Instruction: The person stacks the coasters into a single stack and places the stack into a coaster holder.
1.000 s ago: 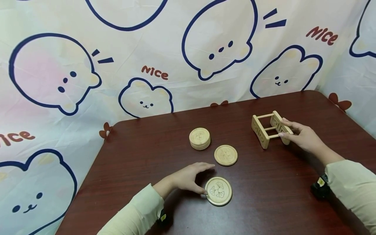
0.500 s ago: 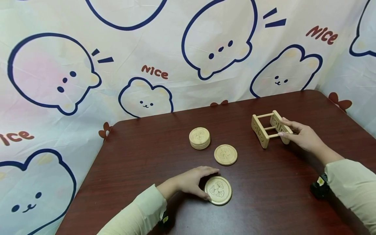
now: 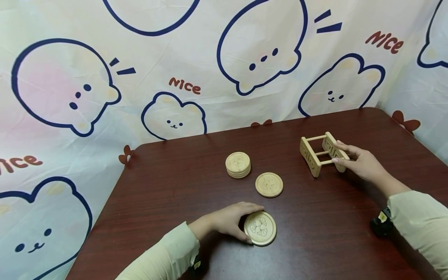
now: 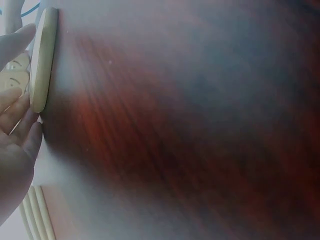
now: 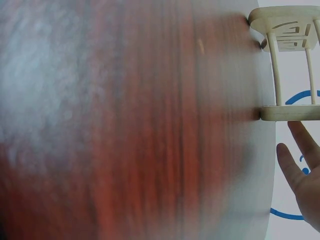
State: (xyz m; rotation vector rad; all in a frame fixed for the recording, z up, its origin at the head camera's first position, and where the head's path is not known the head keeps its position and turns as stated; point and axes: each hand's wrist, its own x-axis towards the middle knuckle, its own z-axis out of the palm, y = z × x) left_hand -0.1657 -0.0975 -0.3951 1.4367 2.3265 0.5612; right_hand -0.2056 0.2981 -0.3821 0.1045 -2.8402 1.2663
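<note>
Pale wood marks out everything being handled on the dark reddish-brown table [image 3: 168, 194]. From where I stand, the person's left hand [image 3: 229, 219] is curved about the nearest disc [image 3: 260, 228], thumb at its near left rim and a fingertip at the far edge, so the grip is closed lightly across that side. The disc lies flat, its engraved leaf pattern facing up, towards the front of the table. Just beyond it, a little to the right, lies a second disc [image 3: 269, 184], well clear of the fingers, and further back to the left sits a neat stack [image 3: 238, 165] of matching discs, the top one engraved too. Over on the right, the right hand [image 3: 364, 165] pinches the right end panel of a small wooden rack [image 3: 310, 157], thumb on the near part and fingers at the far part. That rack has two carved end panels joined by thin rods, and it stands well apart from the discs. Both arms come in from the front in cream sleeves [image 3: 420, 221], and a black device [image 3: 381, 222] hangs under the right wrist. Behind the table runs a pale cloth [image 3: 168, 50] printed with blue-outlined bears and the word "Nice" in reddish brown.
</note>
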